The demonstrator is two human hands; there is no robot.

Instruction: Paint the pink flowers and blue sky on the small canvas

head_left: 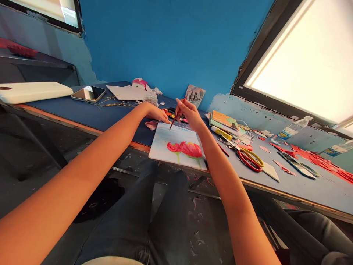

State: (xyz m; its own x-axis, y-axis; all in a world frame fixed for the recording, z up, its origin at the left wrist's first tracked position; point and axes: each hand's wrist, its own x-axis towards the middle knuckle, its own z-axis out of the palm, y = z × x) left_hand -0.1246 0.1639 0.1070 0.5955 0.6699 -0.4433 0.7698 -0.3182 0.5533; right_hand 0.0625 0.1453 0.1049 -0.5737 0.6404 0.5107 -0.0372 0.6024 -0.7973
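A paintbrush [172, 123] with a dark red handle is pinched in my right hand [188, 110], its tip pointing down over the top part of a small canvas [160, 147]. Red flowers [190, 149] with green stems are painted there on a pale blue ground. My left hand [156, 113] rests by the canvas's far edge, fingers stretched out. Behind the canvas lies a paint palette [179, 117] with several colours, partly hidden by both hands. Beside my left hand is a crumpled, stained tissue [151, 125].
On the left of the table [66, 114] lie a phone [88, 94] and a white case [35, 92]. A clear jar [150, 98] stands behind my left hand. To the right are scissors [249, 160], a yellow glue tube [221, 133], books [224, 121], and a water bottle [291, 130].
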